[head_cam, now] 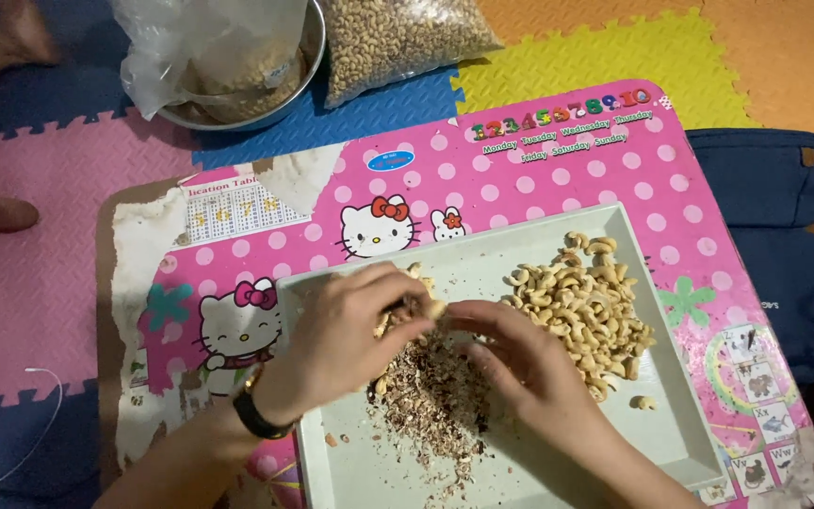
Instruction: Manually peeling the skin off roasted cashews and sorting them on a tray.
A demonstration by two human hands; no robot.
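- A single cashew nut (pixel 436 308) is pinched between the fingertips of both hands, just above the heap of brown skin flakes (pixel 435 396) on the pale tray (pixel 671 415)
- The step in hand looks like peeling; the next move likely calls for rubbing the skin loose with the thumbs
- The left hand (pixel 350 330), with a dark watch (pixel 254 412) at the wrist, curls closed round the nut from the left; the right hand (pixel 511 353) meets it, fingers bent and pinching
- A pile of peeled cashews (pixel 581 306) lies to the right in the tray, which rests on a pink dotted worktop (pixel 520 170)
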